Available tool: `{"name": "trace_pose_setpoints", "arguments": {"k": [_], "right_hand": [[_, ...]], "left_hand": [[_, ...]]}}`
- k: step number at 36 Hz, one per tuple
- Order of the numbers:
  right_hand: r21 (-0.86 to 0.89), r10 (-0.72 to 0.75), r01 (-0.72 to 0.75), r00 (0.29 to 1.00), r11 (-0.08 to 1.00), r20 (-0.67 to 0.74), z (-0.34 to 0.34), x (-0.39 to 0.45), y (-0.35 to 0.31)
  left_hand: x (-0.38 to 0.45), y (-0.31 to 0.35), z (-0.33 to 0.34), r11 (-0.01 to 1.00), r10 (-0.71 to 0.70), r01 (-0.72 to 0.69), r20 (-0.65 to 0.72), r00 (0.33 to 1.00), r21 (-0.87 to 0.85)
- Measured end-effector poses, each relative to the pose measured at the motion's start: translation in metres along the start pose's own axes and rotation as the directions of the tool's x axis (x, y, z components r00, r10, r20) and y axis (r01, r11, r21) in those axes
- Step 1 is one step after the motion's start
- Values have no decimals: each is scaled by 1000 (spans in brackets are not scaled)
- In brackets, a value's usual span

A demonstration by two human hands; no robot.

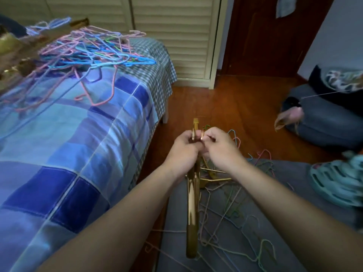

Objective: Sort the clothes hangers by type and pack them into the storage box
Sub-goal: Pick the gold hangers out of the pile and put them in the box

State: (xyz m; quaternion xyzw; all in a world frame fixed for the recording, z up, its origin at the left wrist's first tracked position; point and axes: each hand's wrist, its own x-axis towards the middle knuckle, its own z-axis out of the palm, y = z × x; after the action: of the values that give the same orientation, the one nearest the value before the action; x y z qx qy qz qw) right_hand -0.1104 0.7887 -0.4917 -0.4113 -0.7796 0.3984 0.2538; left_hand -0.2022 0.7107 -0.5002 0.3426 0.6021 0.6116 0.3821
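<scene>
a bundle of gold hangers (pixel 192 211) is held edge-on in front of the person, just right of the bed (pixel 82 146), with its long bodies pointing back toward the viewer and its hooks rising between the two hands. the left hand (pixel 183 152) is curled around the neck of the bundle, fingers wrapped tight on it. the right hand (pixel 220 148) is drawn in beside the left, touching it, with fingertips pinched on the hook ends at the top of the same bundle. more gold hangers (pixel 214 178) are seen just behind the right wrist, right of the bed. loose thin wire hangers (pixel 235 228) in pale pink, green and blue are scattered over a grey surface (pixel 275 203) right of the bed, under and around the held bundle. on the bed, toward its far end, a tangled pile of pink and blue wire hangers (pixel 92 54) is heaped on the blue patchwork cover, with blurred gold hangers (pixel 11 50) at the pile's left. a teal clog (pixel 337 183) lies well right of the bed, on the grey surface. no storage box can be made out.
</scene>
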Motion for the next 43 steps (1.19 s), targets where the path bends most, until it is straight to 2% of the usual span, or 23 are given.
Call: {"name": "trace_pose_setpoints", "arguments": {"k": [3,6,9,12,14,17,19,21,23,26,28,32,37,39,43], "right_hand": [[96,28,-41,991,994,132,-7,-7,-8],[127,65,-101,963,987,261,-7,-10,-11],[-135,118,-77,936,988,332,-6,-8,-14],[-401,158,-35,947,916,279,-7,8,-17],[-594,164,5,959,804,230,-13,18,-21],[-835,247,114,926,539,286,-25,32,-22],[-913,351,199,877,356,328,-29,38,-31],[-928,400,251,848,275,348,-34,40,-36],[-923,373,229,863,310,340,-30,42,-35],[-887,298,199,892,417,341,-16,47,-5],[-857,300,167,890,487,343,-1,51,35],[-815,324,198,846,545,422,38,53,92],[-773,355,260,773,579,526,84,61,153],[-754,378,296,723,586,578,99,63,171],[-667,396,508,545,545,739,132,60,211]], "left_hand": [[9,-7,-4,999,-30,29,49,998,17],[14,-18,-4,988,-107,111,44,993,-103],[16,-31,-12,953,-221,229,64,973,-198],[14,-44,-18,931,-304,315,85,949,-187],[14,-53,-23,922,-351,363,110,930,-133],[18,-71,-30,912,-401,403,44,915,-70],[20,-87,-28,919,-391,390,-10,920,-50],[19,-105,-15,929,-367,369,-68,928,19],[5,-106,-16,939,-327,335,-94,940,76],[2,-101,-29,944,-268,294,-171,948,152],[12,-103,-40,948,-247,283,-224,943,145],[18,-110,-59,944,-277,308,-227,934,116],[14,-107,-68,931,-328,361,-307,893,56],[13,-107,-72,927,-348,375,-320,881,24],[8,-120,-83,889,-402,453,-365,840,62]]}}
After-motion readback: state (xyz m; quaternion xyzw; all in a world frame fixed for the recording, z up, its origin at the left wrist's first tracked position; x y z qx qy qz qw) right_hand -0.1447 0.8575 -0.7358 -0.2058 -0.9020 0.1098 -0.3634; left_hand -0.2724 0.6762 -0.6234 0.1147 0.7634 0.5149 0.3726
